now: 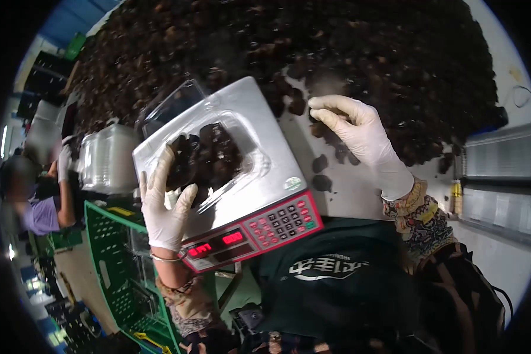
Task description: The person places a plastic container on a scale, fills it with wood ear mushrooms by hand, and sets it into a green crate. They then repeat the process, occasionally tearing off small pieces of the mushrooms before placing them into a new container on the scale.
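My left hand, in a white glove, rests with fingers apart at the left edge of a clear plastic tray on the scale's metal plate. Dark, wet, brown-black pieces fill much of that tray. The scale's red front panel has a lit red display and a keypad. To the right of the scale, my right hand, also gloved, hangs over the table near the dark pile. Its thumb and forefinger come together around something too small to make out.
Stacked clear trays stand left of the scale. A green crate is below them. More clear containers lie at the right. Loose dark pieces dot the white table. Another person is at the far left.
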The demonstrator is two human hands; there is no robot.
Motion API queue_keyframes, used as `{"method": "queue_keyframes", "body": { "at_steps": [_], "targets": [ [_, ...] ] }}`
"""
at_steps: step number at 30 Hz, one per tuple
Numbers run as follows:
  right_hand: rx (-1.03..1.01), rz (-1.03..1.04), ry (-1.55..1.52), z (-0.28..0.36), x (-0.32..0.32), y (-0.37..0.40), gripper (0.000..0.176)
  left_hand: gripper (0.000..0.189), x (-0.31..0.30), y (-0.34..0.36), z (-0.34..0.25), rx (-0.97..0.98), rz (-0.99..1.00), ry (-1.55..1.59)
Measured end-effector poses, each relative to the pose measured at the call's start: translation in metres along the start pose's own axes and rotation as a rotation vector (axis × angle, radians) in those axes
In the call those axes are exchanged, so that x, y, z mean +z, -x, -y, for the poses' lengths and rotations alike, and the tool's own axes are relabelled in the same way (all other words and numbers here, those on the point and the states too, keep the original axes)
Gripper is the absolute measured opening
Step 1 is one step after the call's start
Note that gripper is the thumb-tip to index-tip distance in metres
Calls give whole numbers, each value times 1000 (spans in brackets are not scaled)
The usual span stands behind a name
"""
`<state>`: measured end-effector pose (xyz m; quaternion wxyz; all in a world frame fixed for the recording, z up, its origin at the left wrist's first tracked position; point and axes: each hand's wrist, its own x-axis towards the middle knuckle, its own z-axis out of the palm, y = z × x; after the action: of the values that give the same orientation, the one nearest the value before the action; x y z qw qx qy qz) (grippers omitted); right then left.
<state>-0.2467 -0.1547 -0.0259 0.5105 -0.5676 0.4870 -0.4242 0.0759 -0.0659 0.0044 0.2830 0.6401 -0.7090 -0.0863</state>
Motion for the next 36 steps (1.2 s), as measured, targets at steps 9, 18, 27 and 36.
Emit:
{"method": "queue_keyframes", "body": {
  "at_steps": [9,18,27,36],
  "targets": [
    [-312,232,769,-53,-10,76,24,69,12,22,27,39,-245,143],
    [80,158,-81,-72,-29,69,16,60,4,43,4,-84,-429,162],
    [-25,115,119,-59,-5,65,53,56,11,49,-15,-120,-495,186],
    [-9,51,142,-56,0,70,61,36,13,56,-27,-108,-486,-42]
  ]
}}
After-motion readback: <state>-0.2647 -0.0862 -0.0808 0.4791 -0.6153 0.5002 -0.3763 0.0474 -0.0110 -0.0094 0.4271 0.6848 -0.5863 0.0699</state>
